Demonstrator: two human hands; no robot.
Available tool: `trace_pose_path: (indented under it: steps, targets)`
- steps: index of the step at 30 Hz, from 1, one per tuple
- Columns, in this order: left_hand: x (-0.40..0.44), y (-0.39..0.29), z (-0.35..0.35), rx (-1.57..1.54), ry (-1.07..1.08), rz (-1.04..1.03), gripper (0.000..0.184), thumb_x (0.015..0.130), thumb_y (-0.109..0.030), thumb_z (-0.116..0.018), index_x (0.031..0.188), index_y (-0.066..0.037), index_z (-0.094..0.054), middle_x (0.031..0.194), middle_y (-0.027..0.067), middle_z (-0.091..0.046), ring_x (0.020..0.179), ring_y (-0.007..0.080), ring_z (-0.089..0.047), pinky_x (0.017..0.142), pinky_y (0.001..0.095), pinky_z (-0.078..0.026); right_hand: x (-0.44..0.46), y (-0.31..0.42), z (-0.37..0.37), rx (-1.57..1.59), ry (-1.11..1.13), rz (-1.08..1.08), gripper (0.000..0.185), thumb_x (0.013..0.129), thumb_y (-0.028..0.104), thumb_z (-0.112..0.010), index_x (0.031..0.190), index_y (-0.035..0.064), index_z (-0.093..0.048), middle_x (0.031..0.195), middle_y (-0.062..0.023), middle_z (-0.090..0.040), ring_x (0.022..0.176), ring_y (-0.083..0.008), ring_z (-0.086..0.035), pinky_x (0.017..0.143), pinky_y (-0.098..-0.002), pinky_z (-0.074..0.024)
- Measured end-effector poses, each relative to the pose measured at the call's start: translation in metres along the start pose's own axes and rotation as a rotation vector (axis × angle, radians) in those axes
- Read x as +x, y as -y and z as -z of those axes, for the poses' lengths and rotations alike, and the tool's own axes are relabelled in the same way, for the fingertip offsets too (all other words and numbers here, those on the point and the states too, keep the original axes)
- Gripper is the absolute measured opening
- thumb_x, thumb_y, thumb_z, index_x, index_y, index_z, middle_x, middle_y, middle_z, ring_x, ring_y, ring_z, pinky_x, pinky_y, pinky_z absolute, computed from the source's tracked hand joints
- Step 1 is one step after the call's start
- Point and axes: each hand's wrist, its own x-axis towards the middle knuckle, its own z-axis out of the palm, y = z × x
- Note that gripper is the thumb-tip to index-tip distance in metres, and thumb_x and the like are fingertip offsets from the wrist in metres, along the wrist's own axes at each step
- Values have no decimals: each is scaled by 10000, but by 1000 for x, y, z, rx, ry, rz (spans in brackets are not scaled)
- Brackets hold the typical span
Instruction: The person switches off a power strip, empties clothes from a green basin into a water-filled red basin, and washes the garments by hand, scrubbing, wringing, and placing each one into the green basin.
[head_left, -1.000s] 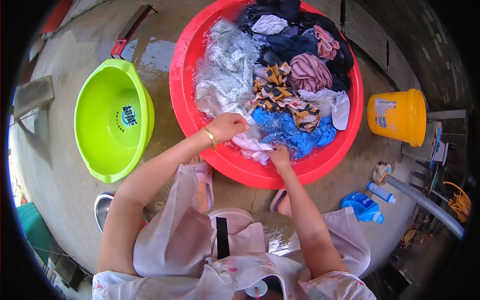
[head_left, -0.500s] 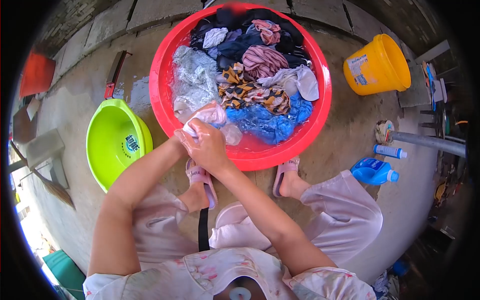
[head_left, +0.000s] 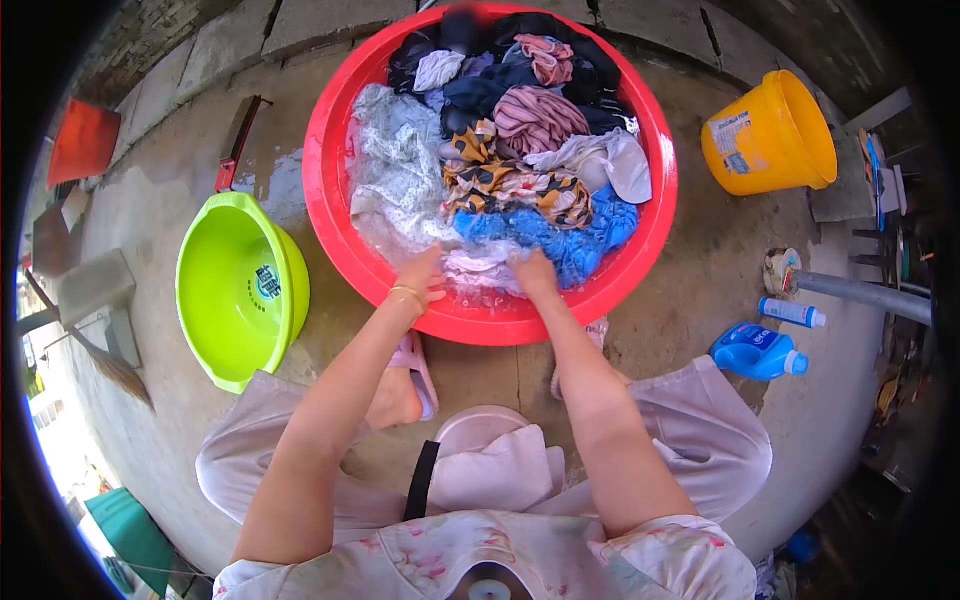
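A large red tub (head_left: 663, 190) of water and laundry stands in front of me. Low at its near side, a pale pink-white cloth (head_left: 480, 270) lies spread in the splashing water between my hands. My left hand (head_left: 422, 273), with a yellow bangle at the wrist, grips the cloth's left end. At the other end my right hand (head_left: 533, 272) has hold of it, fingertips partly hidden by cloth and water. Just beyond lie a blue garment (head_left: 570, 245), a yellow-and-black patterned cloth (head_left: 520, 190) and a whitish speckled garment (head_left: 395, 150).
A green basin (head_left: 225, 300) sits left of the tub, and a yellow bucket (head_left: 735, 155) to the right. A blue detergent bottle (head_left: 745, 352) and a smaller bottle (head_left: 788, 311) lie near a grey pipe (head_left: 860, 292). Farther left are a red bucket (head_left: 82, 143) and a broom (head_left: 110, 370).
My hands were together, squeezing the bunched pale cloth above the tub's near left side. Now they are apart and lower, with the cloth spread in the water between them.
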Motion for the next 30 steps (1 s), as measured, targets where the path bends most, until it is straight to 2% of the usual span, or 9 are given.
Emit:
trace_pose_path:
  steps: [5,7,8,11,15,18,20,27,30]
  targets:
    - [34,12,-5,82,-43,-151,682,825,-452,-548,1342,-71,-318,1332,225,-342,1169,372,-390,921,556,-334,1,12,-28,-191,399,189,405,759,265,-595,1037,-30,-589,982,-254,-602,932,-361,-595,821,-422,-463]
    - [11,-2,9,-112,-66,-29,704,820,-465,-545,1382,-148,-265,1395,231,-247,1253,415,-283,934,588,-306,14,-10,-7,-375,184,230,398,759,245,-603,1059,-16,-594,932,-232,-626,865,-346,-623,770,-417,-485]
    - [5,-6,11,-113,-71,-29,704,820,-465,-545,1382,-148,-265,1395,231,-247,1253,415,-283,934,588,-306,17,-12,0,-88,162,-140,311,770,215,-592,994,2,-625,858,-199,-646,773,-320,-639,718,-386,-502]
    - [-9,-8,1,-259,-56,73,722,808,-495,-552,1382,-165,-265,1403,234,-224,1262,426,-250,919,609,-309,23,-22,-58,260,-11,-20,215,779,161,-581,920,4,-626,788,-167,-643,690,-265,-625,656,-346,-498]
    - [-2,11,-12,-279,114,97,652,801,-535,-545,1267,-100,-406,1267,227,-432,1107,369,-469,839,510,-435,-102,121,43,742,218,135,128,768,93,-592,860,4,-585,716,-133,-612,611,-199,-572,565,-333,-445]
    - [-45,-11,-14,-514,780,57,442,842,-471,-532,983,-55,-575,898,117,-629,817,251,-612,701,391,-510,-150,138,58,724,-50,593,160,791,175,-606,841,24,-598,695,-146,-598,601,-251,-581,555,-367,-435]
    - [-53,-13,-17,-529,742,-9,435,843,-465,-532,982,-55,-575,898,117,-629,811,251,-613,700,392,-510,-169,151,78,354,-186,715,235,801,271,-610,774,37,-605,694,-156,-601,616,-316,-585,557,-389,-440]
    - [-92,-12,-45,-765,499,-424,391,856,-421,-537,970,-49,-571,900,112,-630,771,249,-618,689,400,-511,-147,153,94,322,-649,853,346,834,327,-519,619,67,-596,624,-144,-593,570,-322,-590,523,-413,-468]
    - [-172,-25,-71,-585,226,-413,348,876,-358,-537,952,-21,-581,918,120,-625,798,234,-613,718,377,-504,-117,103,110,19,-552,616,414,860,335,-456,591,51,-592,656,-168,-602,587,-330,-593,532,-414,-468]
